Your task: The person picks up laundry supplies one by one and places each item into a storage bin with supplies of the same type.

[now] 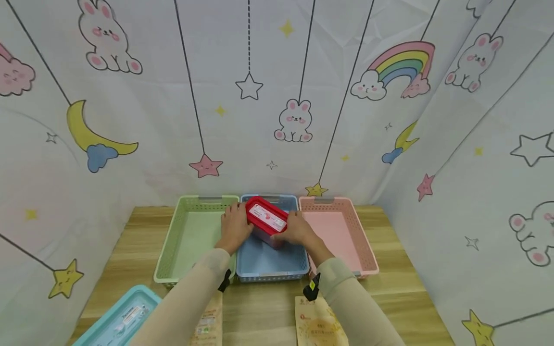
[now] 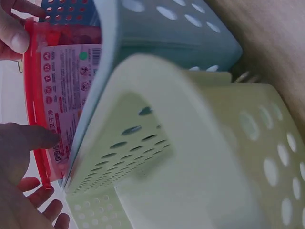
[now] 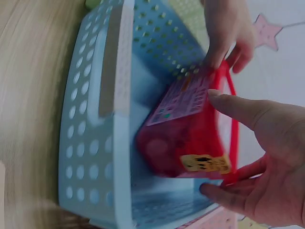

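At the far left, near me, a turquoise box (image 1: 119, 319) lies on the wood-grain table (image 1: 411, 293), partly behind my left sleeve. Beyond it stands the green basket (image 1: 199, 235), and nearer me, partly hidden by the same sleeve, is a paper packet (image 1: 209, 319). My left hand (image 1: 235, 227) grips the left end of the red-lidded box (image 1: 267, 217), thumb against its printed side and fingers bent about the lid's end. I have the box tilted in the blue basket (image 1: 257, 262), its lower part below the basket's rim; whether it touches the bottom I can't tell. My right hand (image 1: 299, 229) pinches the right end, thumb on the red rim, fingers curled round the other side. Nearer me, a yellowish packet (image 1: 316, 322) lies partly under my right sleeve. Furthest right of the three baskets is the pink basket (image 1: 333, 233), just beside the blue one.
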### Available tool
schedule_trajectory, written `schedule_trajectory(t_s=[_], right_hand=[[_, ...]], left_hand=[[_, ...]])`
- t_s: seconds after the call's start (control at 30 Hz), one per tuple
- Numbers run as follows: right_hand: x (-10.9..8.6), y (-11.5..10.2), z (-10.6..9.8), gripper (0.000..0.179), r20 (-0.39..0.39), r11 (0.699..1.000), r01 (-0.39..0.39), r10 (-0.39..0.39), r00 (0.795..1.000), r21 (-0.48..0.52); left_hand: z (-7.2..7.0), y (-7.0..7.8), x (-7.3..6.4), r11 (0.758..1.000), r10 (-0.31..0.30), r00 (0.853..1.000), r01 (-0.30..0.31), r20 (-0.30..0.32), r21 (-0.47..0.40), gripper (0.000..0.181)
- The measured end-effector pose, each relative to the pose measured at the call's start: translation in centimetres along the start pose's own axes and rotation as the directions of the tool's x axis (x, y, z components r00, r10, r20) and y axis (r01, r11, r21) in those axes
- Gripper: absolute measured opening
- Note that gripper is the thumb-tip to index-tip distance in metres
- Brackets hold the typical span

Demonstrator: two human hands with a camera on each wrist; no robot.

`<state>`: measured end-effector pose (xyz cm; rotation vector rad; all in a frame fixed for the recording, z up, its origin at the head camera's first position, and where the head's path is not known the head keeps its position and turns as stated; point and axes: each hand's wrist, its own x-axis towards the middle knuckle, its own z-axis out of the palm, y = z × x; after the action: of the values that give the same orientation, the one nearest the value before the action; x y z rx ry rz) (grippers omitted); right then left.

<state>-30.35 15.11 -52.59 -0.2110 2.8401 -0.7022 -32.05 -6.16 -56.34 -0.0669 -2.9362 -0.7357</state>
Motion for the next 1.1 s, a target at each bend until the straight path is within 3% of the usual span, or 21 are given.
schedule_trajectory(t_s=[0.1, 0.27, 0.33, 0.4, 0.5, 0.6, 0.97, 1.1], right_hand=[[-0.5, -0.4, -0.4, 0.091, 0.024, 1.0, -0.007, 0.007, 1.0, 0.03], [-0.7, 0.0, 0.0, 0.047, 0.058, 0.987, -0.026, 0.017, 0.998, 0.156], [-0.6, 0.4, 0.5, 0.033, 0.098, 0.962, -0.036, 0.009, 0.995, 0.272], [-0.6, 0.9, 1.0, 0.028, 0.139, 0.915, -0.056, 0.0, 0.99, 0.401], [-0.5, 1.2, 1.6, 0.041, 0.185, 0.826, -0.089, -0.018, 0.983, 0.557], [-0.3, 1.3, 2.0, 0.058, 0.206, 0.778, -0.102, -0.036, 0.978, 0.62], [-1.1, -0.6, 2.9, 0.066, 0.271, 0.709, -0.133, -0.085, 0.959, 0.693], [-1.3, -1.4, 3.3, 0.067, 0.257, 0.714, -0.108, -0.104, 0.961, 0.692]], left_hand=[[-0.2, 0.1, 0.1, 0.999, -0.013, 1.0, 0.012, -0.026, -0.03, 0.064], [-0.6, 0.1, 0.0, 0.989, -0.02, 1.0, 0.018, -0.017, -0.145, 0.055], [-0.6, 0.1, 0.0, 0.985, -0.012, 1.0, 0.009, -0.013, -0.172, 0.052], [-0.6, 0.2, 0.0, 0.985, 0.003, 1.0, -0.003, -0.002, -0.173, 0.052], [-0.7, 0.4, 0.0, 0.986, 0.024, 0.999, -0.02, 0.026, -0.163, 0.055], [-0.9, 0.4, -0.2, 0.987, 0.031, 0.998, -0.023, 0.053, -0.156, 0.06], [-1.6, -0.5, 0.3, 0.988, 0.04, 0.992, -0.021, 0.121, -0.152, 0.061], [-1.4, -0.9, 0.5, 0.986, 0.049, 0.99, -0.027, 0.134, -0.162, 0.061]])
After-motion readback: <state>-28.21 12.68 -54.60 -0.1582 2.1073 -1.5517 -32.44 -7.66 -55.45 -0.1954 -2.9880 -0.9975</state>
